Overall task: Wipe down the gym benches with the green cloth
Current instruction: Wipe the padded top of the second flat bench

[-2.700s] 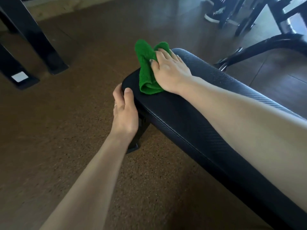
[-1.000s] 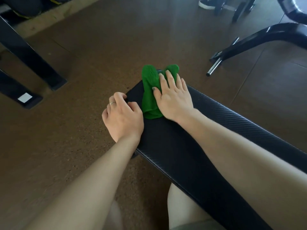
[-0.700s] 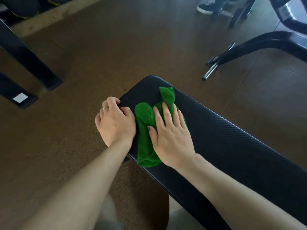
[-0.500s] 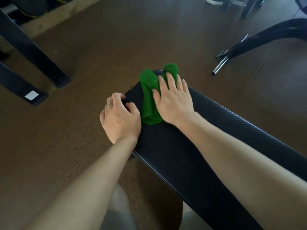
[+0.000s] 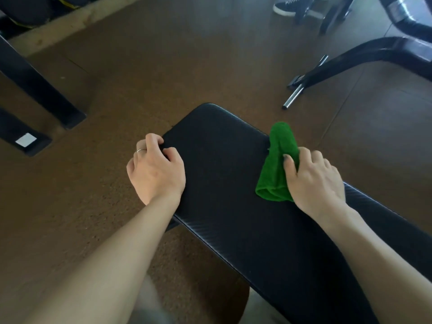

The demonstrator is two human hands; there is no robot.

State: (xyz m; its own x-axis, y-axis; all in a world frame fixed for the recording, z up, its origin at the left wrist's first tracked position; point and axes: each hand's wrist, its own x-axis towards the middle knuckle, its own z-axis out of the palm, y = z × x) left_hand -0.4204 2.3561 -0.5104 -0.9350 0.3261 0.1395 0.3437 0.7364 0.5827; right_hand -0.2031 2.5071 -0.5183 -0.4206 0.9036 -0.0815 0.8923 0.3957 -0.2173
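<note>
Now the green cloth lies on the black bench, at the pad's right edge, about 3 o'clock from the middle of the view. It is bunched into a long, narrow shape, and its long axis runs from the wider folded end at 7 o'clock to the rounded tip at 1 o'clock, so it crosses the pad more than it follows it. The fabric looks soft and fuzzy, like terry towel. The right hand grips the cloth from its right side: the thumb lies on top of the fabric and the fingers curl down over the bench edge. The left hand rests on the opposite side of the pad, at 9 o'clock, with its fingers curled round the rounded corner; a thin ring is on one finger. The bench pad is long, with rounded corners and a fine woven, carbon-like texture that shines a little along the near edge. Its long axis goes from 11 o'clock down to 5 o'clock. Below is a brown speckled floor. At 2 o'clock a curved black frame with a shiny metal bar stands on the floor.
</note>
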